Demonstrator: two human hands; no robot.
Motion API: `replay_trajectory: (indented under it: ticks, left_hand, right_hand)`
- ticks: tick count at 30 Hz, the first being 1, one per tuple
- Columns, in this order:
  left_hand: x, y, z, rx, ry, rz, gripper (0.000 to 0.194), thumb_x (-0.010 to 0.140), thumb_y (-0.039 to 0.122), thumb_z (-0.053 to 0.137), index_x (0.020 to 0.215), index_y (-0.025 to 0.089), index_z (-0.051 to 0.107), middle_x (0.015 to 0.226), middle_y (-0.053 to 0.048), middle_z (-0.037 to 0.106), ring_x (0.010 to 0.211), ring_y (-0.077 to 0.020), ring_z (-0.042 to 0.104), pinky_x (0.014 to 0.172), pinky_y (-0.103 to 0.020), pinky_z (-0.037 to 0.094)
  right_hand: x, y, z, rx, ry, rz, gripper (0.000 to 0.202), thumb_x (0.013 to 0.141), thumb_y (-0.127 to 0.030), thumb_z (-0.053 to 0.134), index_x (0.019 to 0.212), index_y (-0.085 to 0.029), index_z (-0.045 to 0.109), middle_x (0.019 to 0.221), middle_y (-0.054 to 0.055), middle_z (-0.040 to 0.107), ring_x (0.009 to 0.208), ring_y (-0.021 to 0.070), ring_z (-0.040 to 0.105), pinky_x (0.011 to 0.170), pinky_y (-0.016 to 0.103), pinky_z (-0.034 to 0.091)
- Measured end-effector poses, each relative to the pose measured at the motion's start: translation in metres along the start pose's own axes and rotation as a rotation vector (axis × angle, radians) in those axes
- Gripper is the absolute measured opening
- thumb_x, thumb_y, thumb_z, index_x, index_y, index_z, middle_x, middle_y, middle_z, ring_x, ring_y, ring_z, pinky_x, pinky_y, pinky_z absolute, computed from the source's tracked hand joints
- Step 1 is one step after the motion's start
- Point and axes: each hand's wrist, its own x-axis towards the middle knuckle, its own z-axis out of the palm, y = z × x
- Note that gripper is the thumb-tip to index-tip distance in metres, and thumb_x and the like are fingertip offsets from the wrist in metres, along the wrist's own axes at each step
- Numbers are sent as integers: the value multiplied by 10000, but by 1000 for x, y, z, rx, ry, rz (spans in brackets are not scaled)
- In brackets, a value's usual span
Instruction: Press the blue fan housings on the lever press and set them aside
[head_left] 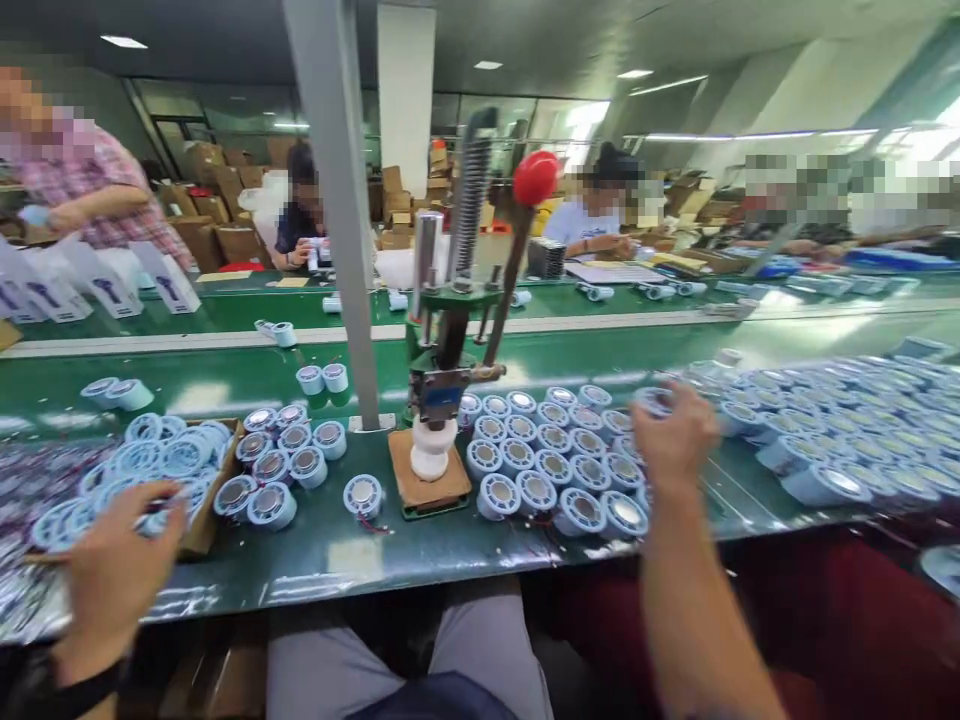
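Observation:
My left hand (120, 560) is over an open cardboard box (206, 520) heaped with light blue plastic rings (184, 452). Its thumb and fingers curl together around what looks like one ring, partly hidden by the fingers. To the right, my right hand (679, 435) grips a light blue round housing (654, 401) at the edge of a group of similar housings (554, 438) with metal discs in their tops. Between my hands stands a hand press (442, 385) with a red-knobbed lever (535, 178) and a white round piece (430, 450) above its brown base pad (450, 490).
A lone housing (364, 496) sits left of the press, near a small cluster (271, 465). Many more housings (847, 430) cover the right side of the green table (315, 555). A grey post (341, 200) rises behind. Several people work across the line.

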Motion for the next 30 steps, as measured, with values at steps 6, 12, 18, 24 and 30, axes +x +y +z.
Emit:
replay_trajectory:
  ticks: [6,12,18,24,30]
  left_hand:
    - [-73,70,54,-173,-174,349,192,864,104,464,875,226,612,991,-27,710,933,-175,691,846,-299,559]
    - [-98,71,75,-146,-396,251,125,832,140,565,931,212,588,1326,-110,633,1229,-308,581,957,-480,533]
    - [-100,71,81,-129,-392,194,25,917,205,565,893,210,571,1306,-106,655,1209,-296,575,956,-487,509]
    - [-100,76,92,-124,-298,178,164,864,249,663,756,196,551,1218,-112,688,1142,-305,595,917,-480,506]
    - [-96,80,84,-227,-381,89,426,846,160,570,1270,186,532,1285,-141,642,1185,-275,616,980,-474,516]
  right_hand:
    - [75,69,13,30,-246,-2,390,482,-527,662,439,-281,361,524,73,459,847,355,666,718,578,499]
    - [69,73,8,20,-295,-16,316,469,-456,687,404,-317,411,386,50,301,872,385,666,731,595,494]
    - [-109,-100,-10,396,-589,-162,265,913,-391,512,1141,-356,642,1082,72,680,929,240,678,823,514,556]
    - [-264,-217,77,507,-933,-492,484,825,-129,600,1308,-173,590,1384,175,496,1314,313,488,1067,522,486]
    - [-275,-179,80,540,-925,-449,507,835,-100,555,1330,-207,560,1325,136,547,1250,256,549,1059,461,508]
